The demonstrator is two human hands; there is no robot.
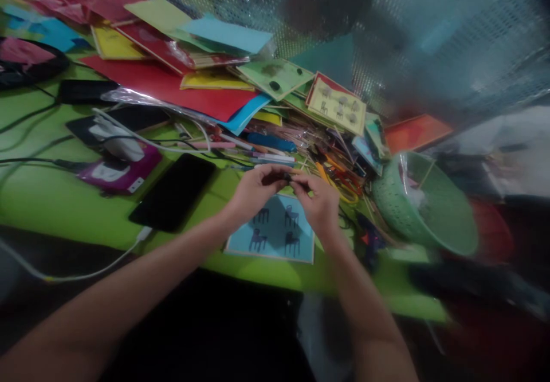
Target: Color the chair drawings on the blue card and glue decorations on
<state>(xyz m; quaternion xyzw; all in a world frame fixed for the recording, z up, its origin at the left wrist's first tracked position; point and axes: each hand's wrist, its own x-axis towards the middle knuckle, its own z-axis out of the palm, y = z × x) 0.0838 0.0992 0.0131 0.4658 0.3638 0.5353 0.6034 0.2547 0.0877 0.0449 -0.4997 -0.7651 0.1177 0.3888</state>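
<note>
My left hand (262, 190) and my right hand (317, 199) meet fingertip to fingertip above a blue card (275, 239). Between their pinched fingers is a small dark piece (287, 177), too small and blurred to name. Both hands are closed around it. The card lies flat near the table's front edge and carries several dark chair shapes; its upper part is partly hidden by my hands and their shadow.
Left of the card lie a black phone (174, 192) on a white cable and a purple power strip (120, 170). Behind are pens, scissors (344, 190), sticks and stacked coloured cards (337, 104). A green basket (429, 204) stands tilted at the right.
</note>
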